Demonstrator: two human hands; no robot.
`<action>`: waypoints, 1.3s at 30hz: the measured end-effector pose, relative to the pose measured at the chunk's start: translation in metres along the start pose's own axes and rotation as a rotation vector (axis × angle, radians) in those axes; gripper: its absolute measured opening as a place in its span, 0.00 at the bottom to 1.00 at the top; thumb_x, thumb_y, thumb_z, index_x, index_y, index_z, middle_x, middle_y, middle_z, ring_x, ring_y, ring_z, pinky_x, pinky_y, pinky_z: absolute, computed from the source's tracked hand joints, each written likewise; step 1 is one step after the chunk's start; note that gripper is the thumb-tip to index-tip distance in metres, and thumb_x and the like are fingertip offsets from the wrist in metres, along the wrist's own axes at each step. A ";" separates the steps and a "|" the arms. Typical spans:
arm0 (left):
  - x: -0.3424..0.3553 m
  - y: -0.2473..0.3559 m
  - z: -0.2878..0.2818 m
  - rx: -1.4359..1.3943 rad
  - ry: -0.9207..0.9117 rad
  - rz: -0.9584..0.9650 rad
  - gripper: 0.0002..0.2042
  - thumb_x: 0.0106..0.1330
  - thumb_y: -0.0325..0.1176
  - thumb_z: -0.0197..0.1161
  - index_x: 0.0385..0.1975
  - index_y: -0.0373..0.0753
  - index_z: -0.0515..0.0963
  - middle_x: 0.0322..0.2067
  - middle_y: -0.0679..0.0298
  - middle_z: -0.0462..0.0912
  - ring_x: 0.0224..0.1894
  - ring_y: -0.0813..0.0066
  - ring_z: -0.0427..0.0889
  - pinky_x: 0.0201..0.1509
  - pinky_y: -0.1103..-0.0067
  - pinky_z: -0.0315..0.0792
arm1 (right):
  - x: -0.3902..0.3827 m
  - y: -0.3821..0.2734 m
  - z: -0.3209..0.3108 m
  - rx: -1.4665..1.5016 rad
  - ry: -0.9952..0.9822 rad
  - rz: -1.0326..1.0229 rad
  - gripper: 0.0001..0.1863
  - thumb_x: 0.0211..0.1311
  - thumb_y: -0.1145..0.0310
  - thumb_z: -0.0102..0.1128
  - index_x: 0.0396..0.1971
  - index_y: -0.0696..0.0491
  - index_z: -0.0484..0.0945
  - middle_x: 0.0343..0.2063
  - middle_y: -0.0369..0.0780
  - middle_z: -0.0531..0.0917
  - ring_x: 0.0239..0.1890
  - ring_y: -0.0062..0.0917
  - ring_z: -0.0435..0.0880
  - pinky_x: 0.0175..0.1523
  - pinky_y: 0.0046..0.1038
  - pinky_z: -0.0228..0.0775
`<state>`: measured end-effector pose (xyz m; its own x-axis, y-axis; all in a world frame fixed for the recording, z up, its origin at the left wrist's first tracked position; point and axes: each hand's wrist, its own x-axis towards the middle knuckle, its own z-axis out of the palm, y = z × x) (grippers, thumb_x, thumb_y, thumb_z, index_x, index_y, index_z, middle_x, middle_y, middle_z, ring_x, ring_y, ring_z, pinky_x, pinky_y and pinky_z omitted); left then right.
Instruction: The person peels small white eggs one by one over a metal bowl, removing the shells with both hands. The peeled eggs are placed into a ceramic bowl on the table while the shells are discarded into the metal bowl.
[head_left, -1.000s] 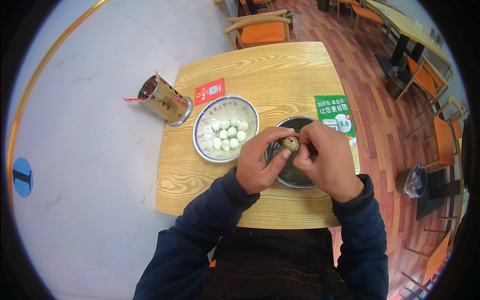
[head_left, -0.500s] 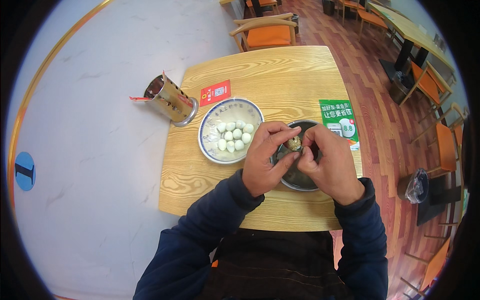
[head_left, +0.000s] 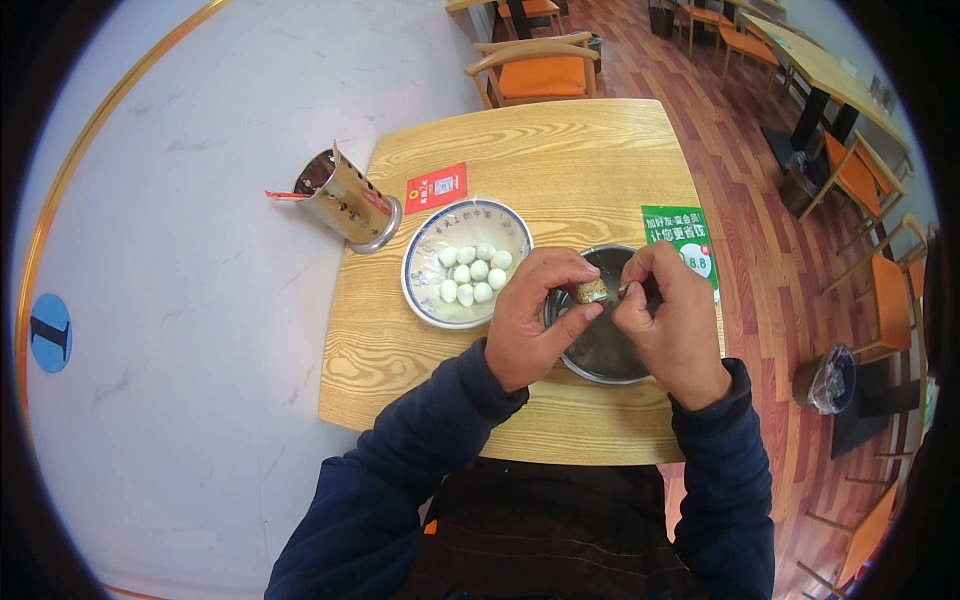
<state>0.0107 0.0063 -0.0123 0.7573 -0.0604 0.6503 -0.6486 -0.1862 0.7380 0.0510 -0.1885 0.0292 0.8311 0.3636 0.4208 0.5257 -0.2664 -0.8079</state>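
My left hand pinches a speckled quail egg between thumb and fingers; a pale patch shows at its lower right edge, where shell is off. Just to the right, my right hand is closed in a pinch on a small dark bit of eggshell, apart from the egg. Both hands hover over a round metal bowl with dark contents I cannot make out clearly. Left of it stands a white bowl with a blue-patterned rim, holding several peeled quail eggs.
A perforated metal holder with red-wrapped sticks stands at the table's left edge, by the pale wall. Red card and green card lie on the wooden table. Orange-seated chairs and a lined bin stand around.
My right hand has moved slightly right, away from the egg, with a bit of shell in its pinch. The egg has tilted in my left fingers, showing a pale bare patch.
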 end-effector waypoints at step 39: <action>-0.007 -0.002 0.003 0.147 0.054 0.021 0.16 0.61 0.23 0.77 0.44 0.41 0.77 0.48 0.58 0.79 0.51 0.62 0.80 0.57 0.71 0.74 | -0.001 0.000 0.003 0.051 -0.038 -0.091 0.08 0.62 0.79 0.69 0.38 0.59 0.78 0.31 0.46 0.85 0.32 0.36 0.87 0.38 0.31 0.79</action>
<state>0.0073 0.0039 -0.0192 0.7357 -0.0133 0.6771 -0.6432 -0.3270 0.6924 0.0496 -0.1861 0.0276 0.7722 0.4179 0.4786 0.5881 -0.1851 -0.7873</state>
